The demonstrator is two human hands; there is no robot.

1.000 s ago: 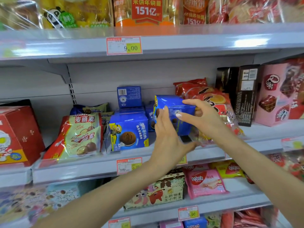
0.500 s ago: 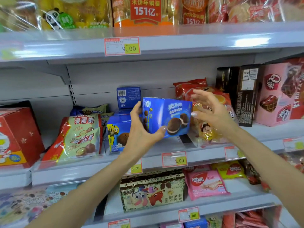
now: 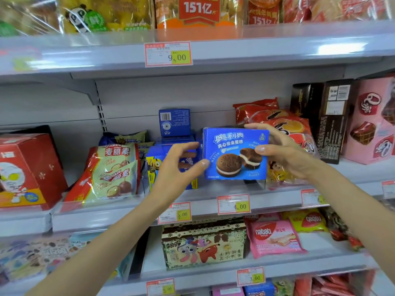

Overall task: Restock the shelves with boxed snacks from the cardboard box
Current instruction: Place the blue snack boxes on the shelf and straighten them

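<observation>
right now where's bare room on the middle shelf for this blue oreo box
Bare shelf shows between the red box and the Maltesers bags, and along the front before the dark brown box. The slot under the held Oreo box, between the Minion box and the orange snack bags, looks open. Stacked blue boxes crowd behind the left hand.

a blue snack box [image 3: 235, 154] picturing chocolate sandwich cakes is upright, face outward, at the middle shelf [image 3: 119, 212].

Clear space above shelved blue boxes [image 3: 174, 124]
</observation>
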